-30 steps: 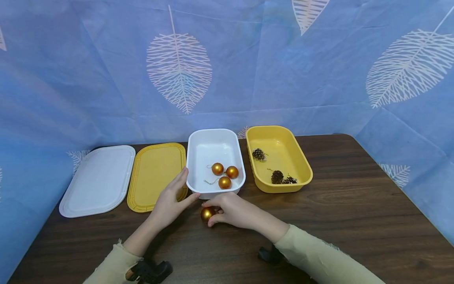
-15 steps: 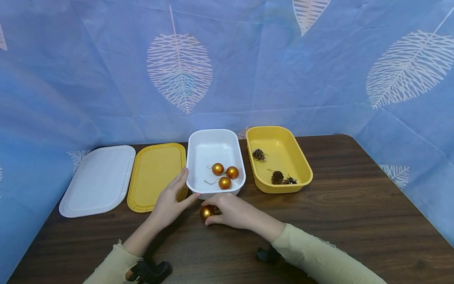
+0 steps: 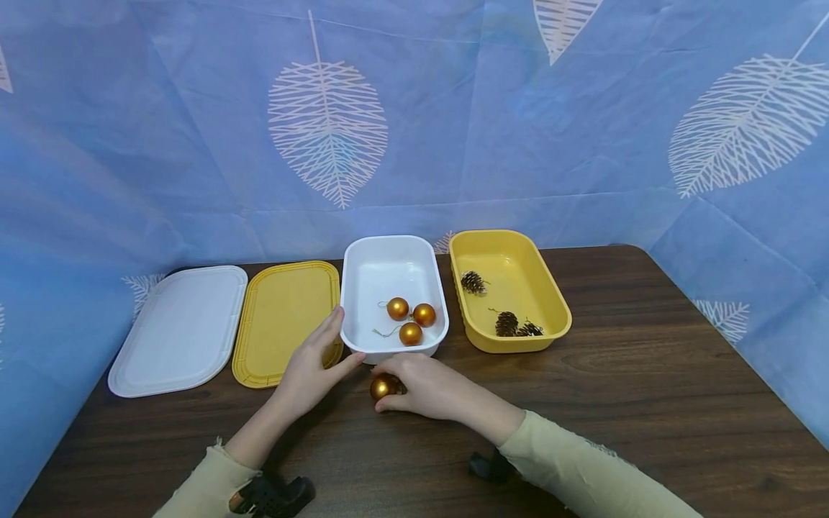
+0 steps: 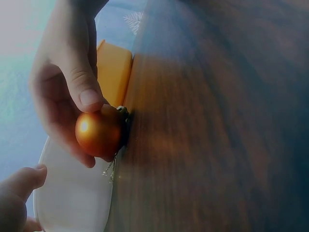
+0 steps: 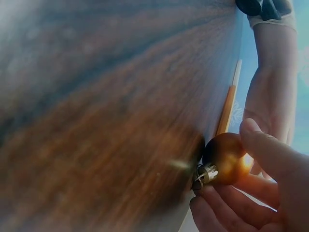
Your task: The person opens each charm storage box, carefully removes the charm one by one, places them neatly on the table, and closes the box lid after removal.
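In the head view my right hand (image 3: 424, 385) pinches a shiny gold Christmas ball (image 3: 384, 386) between thumb and fingers, low in front of the white bin (image 3: 369, 266). The right wrist view shows the gold ball (image 5: 227, 159) with its metal cap facing the tabletop. Thin strings hang near the ball (image 4: 99, 133) in the left wrist view. My left hand (image 3: 309, 367) has its fingers extended along the near left corner of the white bin, with the fingertips at its side. Inside that bin lie several gold balls (image 3: 411, 334), grouped at the near end.
To the right stands a yellow bin (image 3: 557, 324) with pinecones (image 3: 506, 324) in it. A white lid (image 3: 178, 331) and a yellow lid (image 3: 288, 309) lie flat on the left. All rest on a dark wooden table (image 3: 635, 388) before a blue leaf-print cloth (image 3: 453, 122).
The gold ball in my right hand shifts slightly left, then back right, staying low over the table. My left hand keeps its place beside the white bin.
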The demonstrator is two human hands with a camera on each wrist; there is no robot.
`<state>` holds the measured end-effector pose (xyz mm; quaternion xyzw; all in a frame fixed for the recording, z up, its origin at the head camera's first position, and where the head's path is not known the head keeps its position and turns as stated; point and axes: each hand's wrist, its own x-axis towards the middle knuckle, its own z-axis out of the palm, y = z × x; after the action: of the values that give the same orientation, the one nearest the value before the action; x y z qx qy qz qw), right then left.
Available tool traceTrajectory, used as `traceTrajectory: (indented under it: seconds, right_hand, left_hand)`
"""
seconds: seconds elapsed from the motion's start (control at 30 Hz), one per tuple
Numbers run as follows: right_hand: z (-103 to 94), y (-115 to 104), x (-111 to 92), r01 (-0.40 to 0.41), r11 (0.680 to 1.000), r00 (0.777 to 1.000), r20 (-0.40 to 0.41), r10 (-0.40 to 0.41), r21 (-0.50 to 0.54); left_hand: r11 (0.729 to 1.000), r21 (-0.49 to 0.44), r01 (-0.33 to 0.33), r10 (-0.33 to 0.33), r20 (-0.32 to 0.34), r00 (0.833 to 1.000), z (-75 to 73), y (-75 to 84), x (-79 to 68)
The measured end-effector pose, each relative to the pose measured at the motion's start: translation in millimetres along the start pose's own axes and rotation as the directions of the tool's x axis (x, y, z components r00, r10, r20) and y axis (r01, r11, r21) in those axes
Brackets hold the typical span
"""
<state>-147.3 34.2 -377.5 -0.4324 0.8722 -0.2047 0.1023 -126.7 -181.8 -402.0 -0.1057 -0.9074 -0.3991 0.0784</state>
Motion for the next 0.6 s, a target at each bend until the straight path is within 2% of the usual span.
traceTrajectory:
  seconds: [0.6]
  right_hand:
    - [-8.3, -1.8, -9.6, 0.009, 1.000, 0.999, -0.041, -0.008, 0.018]
  left_hand:
    - [1.000, -0.008, -0.004, 0.004, -0.010, 1.000, 1.1, -0.6, 0.0]
